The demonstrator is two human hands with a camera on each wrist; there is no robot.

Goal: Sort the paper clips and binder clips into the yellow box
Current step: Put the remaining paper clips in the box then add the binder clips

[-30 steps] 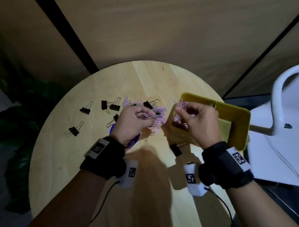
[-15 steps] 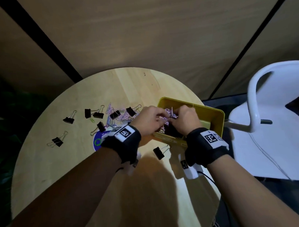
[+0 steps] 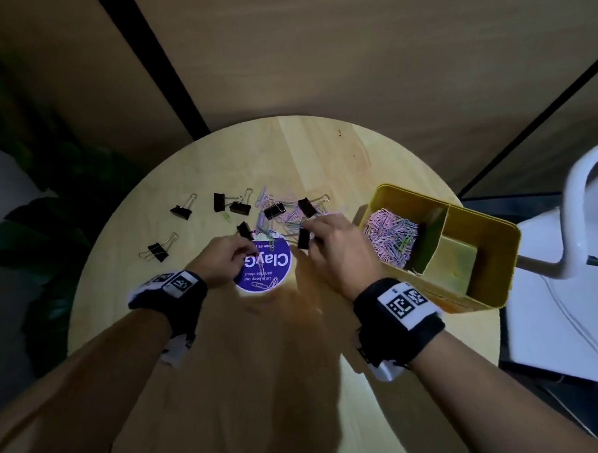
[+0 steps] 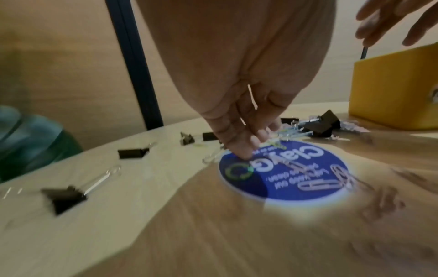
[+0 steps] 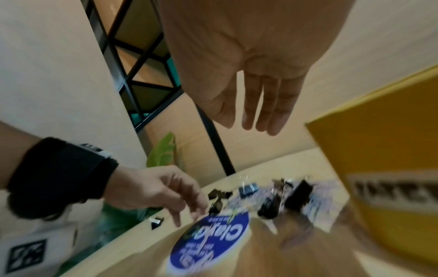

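Note:
The yellow box stands at the table's right edge, and a heap of pink paper clips fills its left compartment. Loose paper clips lie mid-table among several black binder clips. My left hand reaches down, its fingertips touching the round blue sticker beside a paper clip. My right hand hovers over the loose pile next to a binder clip. Its fingers are straight and hold nothing.
The round wooden table is small and its edges are close on all sides. A white chair stands just right of the box. A leafy plant sits off the left side. More binder clips lie toward the left.
Both hands carried a bunch of paper clips to the box, let it go there, and have swung back left to the loose pile on the table.

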